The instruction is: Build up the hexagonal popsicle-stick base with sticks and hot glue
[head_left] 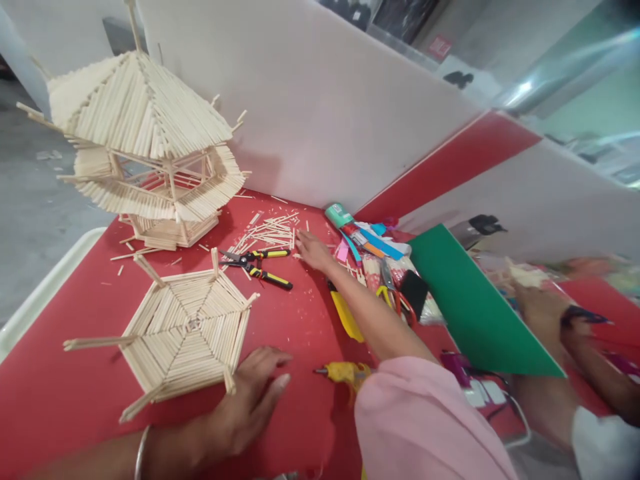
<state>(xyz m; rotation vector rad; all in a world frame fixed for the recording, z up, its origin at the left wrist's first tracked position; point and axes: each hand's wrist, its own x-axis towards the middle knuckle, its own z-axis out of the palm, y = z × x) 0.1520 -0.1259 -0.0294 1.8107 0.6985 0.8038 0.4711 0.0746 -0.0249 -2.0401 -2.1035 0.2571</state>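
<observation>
My left hand point(245, 403) rests low beside a hexagonal panel of thin wooden sticks point(187, 330), its fingers stretched and thumb apart. Stick legs stand up from the panel's corners, the nearest close to this hand; whether they touch I cannot tell. My right hand point(313, 251) reaches forward to a loose pile of short wooden sticks point(273, 231), fingers extended at its right edge. Yellow-and-black cutting pliers point(257, 263) lie with handles apart between the pile and the panel. A yellow glue gun point(345, 373) lies under my right arm.
A tiered stick pagoda point(145, 113) stands at the back left. Stick packets point(400, 270), scissors point(385, 290) and a green roll point(340, 215) crowd the right side. A green board point(465, 300) separates them from another person's hands point(580, 333). White partitions point(310, 93) rise behind.
</observation>
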